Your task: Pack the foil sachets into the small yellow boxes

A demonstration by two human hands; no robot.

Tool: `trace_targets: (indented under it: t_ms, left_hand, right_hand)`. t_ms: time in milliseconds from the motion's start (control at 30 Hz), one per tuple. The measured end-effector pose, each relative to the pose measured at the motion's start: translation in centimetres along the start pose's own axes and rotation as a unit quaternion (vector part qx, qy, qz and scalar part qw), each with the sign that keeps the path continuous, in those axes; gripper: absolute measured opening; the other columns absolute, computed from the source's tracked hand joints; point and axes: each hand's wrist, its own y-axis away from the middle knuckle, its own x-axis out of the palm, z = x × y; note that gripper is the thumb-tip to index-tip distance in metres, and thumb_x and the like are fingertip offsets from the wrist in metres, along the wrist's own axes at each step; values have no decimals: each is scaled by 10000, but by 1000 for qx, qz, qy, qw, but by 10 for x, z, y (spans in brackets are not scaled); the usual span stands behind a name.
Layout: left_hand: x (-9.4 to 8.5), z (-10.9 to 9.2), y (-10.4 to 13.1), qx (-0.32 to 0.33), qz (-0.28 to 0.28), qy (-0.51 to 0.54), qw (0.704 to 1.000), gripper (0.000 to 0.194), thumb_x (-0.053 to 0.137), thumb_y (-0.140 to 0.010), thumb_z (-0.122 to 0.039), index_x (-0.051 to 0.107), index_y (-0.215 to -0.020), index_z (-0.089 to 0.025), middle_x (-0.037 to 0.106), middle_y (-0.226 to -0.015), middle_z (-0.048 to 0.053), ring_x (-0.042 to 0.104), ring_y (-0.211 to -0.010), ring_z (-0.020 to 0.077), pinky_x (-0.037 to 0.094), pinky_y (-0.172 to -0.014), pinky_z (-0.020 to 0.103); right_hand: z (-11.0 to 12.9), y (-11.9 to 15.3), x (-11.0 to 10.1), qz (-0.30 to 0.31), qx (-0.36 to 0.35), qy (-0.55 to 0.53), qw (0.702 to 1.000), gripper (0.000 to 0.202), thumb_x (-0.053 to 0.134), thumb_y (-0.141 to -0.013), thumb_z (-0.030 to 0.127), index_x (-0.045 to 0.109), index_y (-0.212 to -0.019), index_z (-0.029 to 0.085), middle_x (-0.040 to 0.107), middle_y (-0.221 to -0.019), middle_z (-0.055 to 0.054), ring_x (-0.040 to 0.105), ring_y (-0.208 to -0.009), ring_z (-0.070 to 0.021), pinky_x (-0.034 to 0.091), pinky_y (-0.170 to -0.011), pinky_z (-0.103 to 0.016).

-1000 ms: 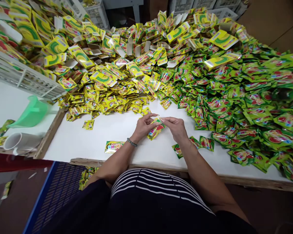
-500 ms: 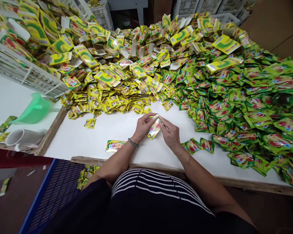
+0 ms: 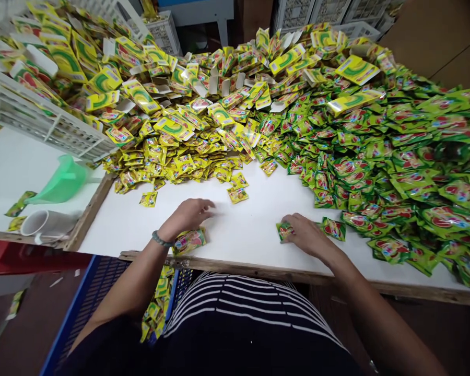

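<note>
My left hand (image 3: 191,214) is over the left part of the white tabletop, its fingers apart and slightly blurred, holding nothing. Just below it lies a small printed carton (image 3: 190,242), partly hidden by the wrist, which wears a beaded bracelet (image 3: 162,239). To the right, my right hand (image 3: 303,233) has its fingers closed on a green sachet (image 3: 284,231) at the table surface. Another green sachet (image 3: 333,228) rests beside that hand. Between the hands and the heap lie two yellow sachets (image 3: 238,195).
Yellow sachets (image 3: 184,164) and open cartons (image 3: 219,112) are heaped behind, with green sachets (image 3: 376,172) at right. On the left stand a white crate (image 3: 55,122), a green scoop (image 3: 62,180) and a white mug (image 3: 49,223). A blue basket (image 3: 102,282) sits below the table edge.
My hands, together on a small carton before, have moved apart. The left is now back at the left near a carton; the right has gone right and closed on a green sachet.
</note>
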Motion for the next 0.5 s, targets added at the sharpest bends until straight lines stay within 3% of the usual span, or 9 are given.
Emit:
trace_targets:
  t_ms: [100, 167, 267, 400, 500]
  left_hand:
    - [15, -20, -42, -35, -95, -42, 994, 221, 593, -826, -370, 716, -785, -192, 677, -714, 74, 608, -682, 203, 367, -630, 279]
    - [25, -35, -76, -96, -146, -62, 983, 305, 606, -822, -436, 690, -727, -158, 663, -711, 117, 626, -744, 251, 383, -659, 303]
    - [42, -48, -117, -164, -141, -69, 974, 354, 716, -720, -471, 667, -739, -121, 664, -785, 178, 630, -884, 326, 417, -725, 338]
    - [65, -49, -137, -149, -170, -36, 973, 368, 784, -658, -396, 621, -827, -113, 659, -912, 202, 612, -960, 329, 426, -769, 345]
    - [72, -49, -135, -97, -207, 38, 973, 303, 793, -652, -324, 561, -750, -156, 638, -795, 119, 608, -861, 266, 406, -726, 313]
  right_hand:
    - [9, -31, -2, -41, -1, -73, 997, 152, 626, -788, 308, 657, -904, 215, 650, -869, -57, 597, -796, -207, 404, -672, -289]
    - [15, -53, -6, -85, -4, -133, 988, 156, 577, -817, 354, 644, -835, 215, 641, -794, -42, 577, -736, -193, 399, -651, -287]
    - [18, -78, -8, -144, 25, -233, 962, 200, 594, -788, 411, 633, -821, 219, 623, -695, -10, 546, -654, -182, 409, -627, -297]
    - [14, -90, 1, -191, 47, -395, 897, 308, 646, -722, 470, 644, -891, 212, 648, -729, -1, 569, -674, -179, 461, -635, -311]
    - [9, -89, 6, -198, 56, -434, 877, 343, 654, -710, 472, 656, -940, 217, 641, -735, 10, 562, -642, -159, 479, -622, -306]
